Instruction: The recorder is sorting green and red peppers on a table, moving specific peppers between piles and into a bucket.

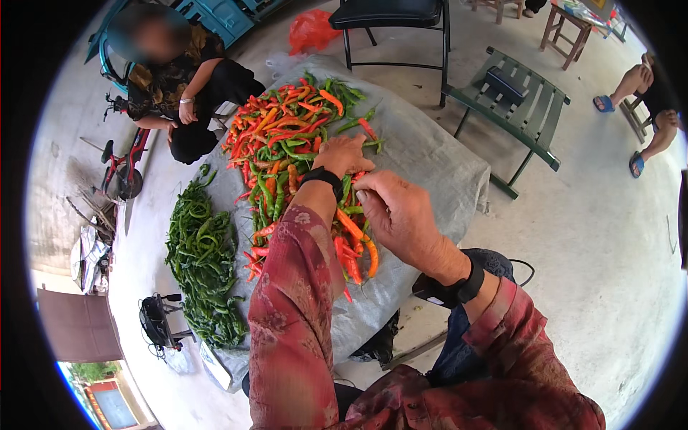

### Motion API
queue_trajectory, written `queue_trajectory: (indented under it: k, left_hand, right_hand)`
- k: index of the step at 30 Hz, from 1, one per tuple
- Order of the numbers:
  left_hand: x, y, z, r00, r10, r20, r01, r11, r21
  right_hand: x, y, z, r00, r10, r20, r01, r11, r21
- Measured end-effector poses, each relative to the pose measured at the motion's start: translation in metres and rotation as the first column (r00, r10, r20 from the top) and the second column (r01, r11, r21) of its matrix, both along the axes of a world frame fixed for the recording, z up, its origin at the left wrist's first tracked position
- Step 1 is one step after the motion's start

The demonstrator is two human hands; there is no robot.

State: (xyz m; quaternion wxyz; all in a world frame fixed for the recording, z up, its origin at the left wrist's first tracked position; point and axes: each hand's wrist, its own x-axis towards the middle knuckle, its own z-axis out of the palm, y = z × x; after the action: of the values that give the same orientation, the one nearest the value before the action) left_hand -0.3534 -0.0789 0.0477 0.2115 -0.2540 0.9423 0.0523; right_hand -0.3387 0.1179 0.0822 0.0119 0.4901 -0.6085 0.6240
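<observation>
A grey plastic sheet (430,145) lies under a long heap of red, orange and green chili peppers (279,134). My left hand (344,153) reaches onto the right side of this heap, its fingers spread over the peppers; whether it grips one is hidden. Just nearer to me, my right hand (395,215) hovers by the heap's edge, thumb and forefinger close together; anything between them is too small to tell. Long red and orange peppers (349,258) lie below my hands. A separate pile of green peppers (201,258) sits along the sheet's left side.
Across the sheet at the upper left, another person (188,91) squats beside the heap. A black folding chair (387,15) and a green slatted folding stool (516,102) bearing a dark case (505,85) stand beyond the sheet. At far right sits a person in blue sandals (637,164).
</observation>
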Motion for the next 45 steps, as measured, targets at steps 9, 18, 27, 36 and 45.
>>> queue_trajectory:
  k: [9, 18, 27, 36, 45]
  left_hand:
    - [0.057, 0.014, 0.051, 0.948, -0.033, -0.316, -0.005, 0.993, -0.118]
    - [0.179, 0.048, 0.067, 0.419, 0.258, -0.871, -0.119, 0.966, 0.229]
    - [0.275, 0.07, 0.008, 0.272, 0.386, -0.881, -0.156, 0.922, 0.356]
    - [0.282, 0.081, 0.001, 0.18, 0.333, -0.926, -0.086, 0.943, 0.322]
    - [0.285, 0.084, 0.006, 0.282, 0.146, -0.948, -0.013, 0.989, 0.148]
  right_hand:
    - [-0.012, 0.0, -0.001, 0.995, -0.103, -0.005, 0.102, 0.993, -0.067]
    - [-0.012, -0.004, -0.028, 0.996, -0.036, -0.086, 0.042, 0.997, 0.07]
    - [0.033, -0.016, -0.029, 0.929, 0.244, -0.276, -0.111, 0.899, 0.424]
    - [0.07, -0.041, -0.012, 0.95, 0.119, -0.288, -0.089, 0.989, 0.114]
    - [0.105, -0.063, -0.011, 0.931, 0.233, -0.283, -0.189, 0.967, 0.174]
